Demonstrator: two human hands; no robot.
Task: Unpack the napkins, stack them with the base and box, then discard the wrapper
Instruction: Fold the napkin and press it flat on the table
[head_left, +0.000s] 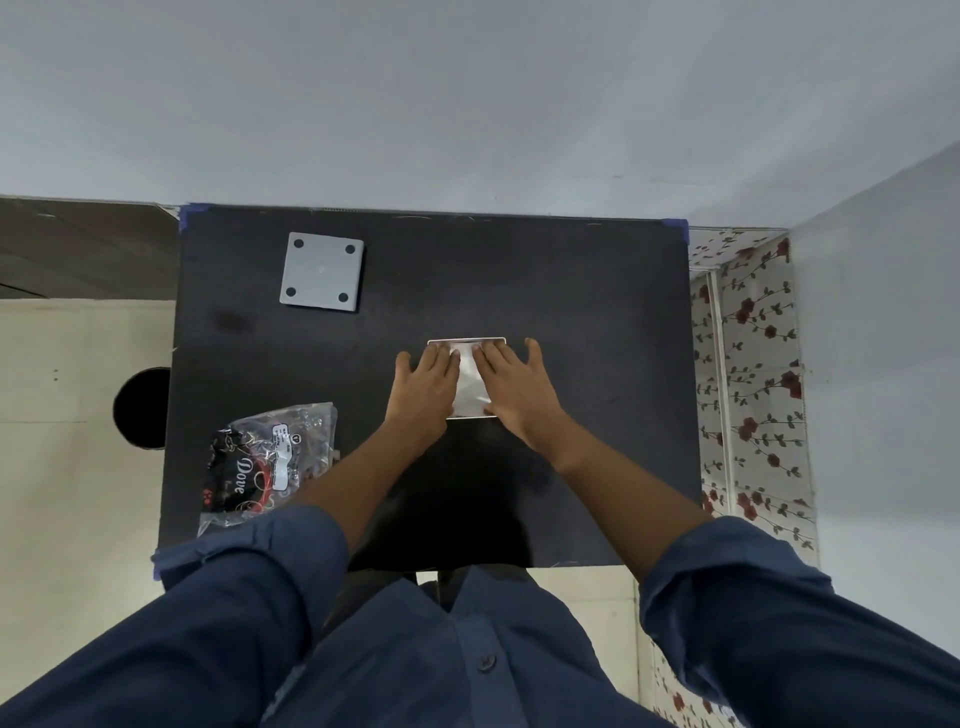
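Observation:
A white stack of napkins lies flat at the middle of the black table, a thin pale rim showing along its far edge. My left hand rests palm down on its left part and my right hand on its right part, fingers spread. Neither hand grips anything. A grey square piece with four dark round pads lies at the far left of the table. The crumpled clear and black plastic wrapper lies at the near left edge.
A black round bin stands on the floor just left of the table. A wall runs close behind the table's far edge. Flowered cloth hangs along the right side.

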